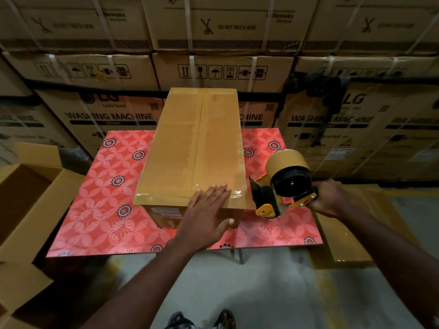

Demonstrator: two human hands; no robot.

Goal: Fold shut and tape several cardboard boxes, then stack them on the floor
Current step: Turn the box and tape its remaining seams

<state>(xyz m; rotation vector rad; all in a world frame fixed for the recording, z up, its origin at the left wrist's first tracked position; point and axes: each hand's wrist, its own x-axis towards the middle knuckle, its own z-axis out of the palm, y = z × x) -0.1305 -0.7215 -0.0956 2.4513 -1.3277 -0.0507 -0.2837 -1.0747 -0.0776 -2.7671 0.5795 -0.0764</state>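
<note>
Box on the table taped shut; more boxes left to do.
The brown cardboard box (194,148) lies flaps-closed on the table (95,210), with glossy tape along its seam. The left hand (204,210) has flat, straight fingers (213,191) pressing the tape at the near edge. Just right of them, the right hand (330,198) grips the tape dispenser (282,184). Far left of them, open boxes (28,198) look untaped, and stacking seems yet to come.

- Big brown cartons (114,115) printed "WASHING MACHINE" are standing stacked in rows, filling the whole back of the view like a wall
- Pale strapping bands (192,67) are running up and down across the carton faces
- A surface (95,210) with a red cover patterned in pale flowers and dark rings is standing in front of the stack on thin dark legs (240,256)
- A grey concrete floor (273,293) is stretching underneath, with a yellowish line (408,193) showing at the right
- Dim light is leaving the edges in shadow
</note>
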